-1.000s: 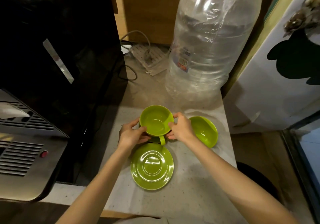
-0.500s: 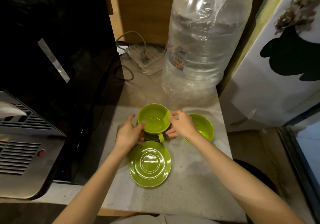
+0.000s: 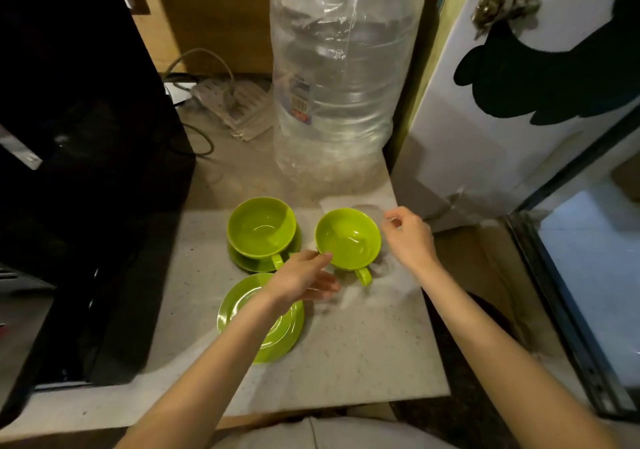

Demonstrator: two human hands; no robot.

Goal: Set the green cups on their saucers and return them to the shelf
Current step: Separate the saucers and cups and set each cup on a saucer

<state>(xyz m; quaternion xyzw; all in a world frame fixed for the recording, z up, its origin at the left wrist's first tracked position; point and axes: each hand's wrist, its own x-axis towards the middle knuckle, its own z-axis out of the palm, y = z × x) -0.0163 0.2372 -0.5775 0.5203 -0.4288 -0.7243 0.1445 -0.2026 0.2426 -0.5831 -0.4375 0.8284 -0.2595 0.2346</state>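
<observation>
Head view: left green cup (image 3: pixel 260 228) seated on its saucer (image 3: pixel 256 262); right green cup (image 3: pixel 348 239) upright on the counter (image 3: pixel 363 351), left hand (image 3: pixel 299 280) fingers spread at its rim, right hand (image 3: pixel 408 237) loosely open beside it; empty saucer (image 3: pixel 242 304) under the left wrist.

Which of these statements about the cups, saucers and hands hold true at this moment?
1. The left cup sits on a saucer. True.
2. The right cup sits on a saucer. False: it is on the bare countertop.
3. The near saucer is empty. True.
4. The right hand grips a cup handle. False: it hovers beside the right cup, holding nothing.
5. The left hand reaches toward the right cup. True.
</observation>
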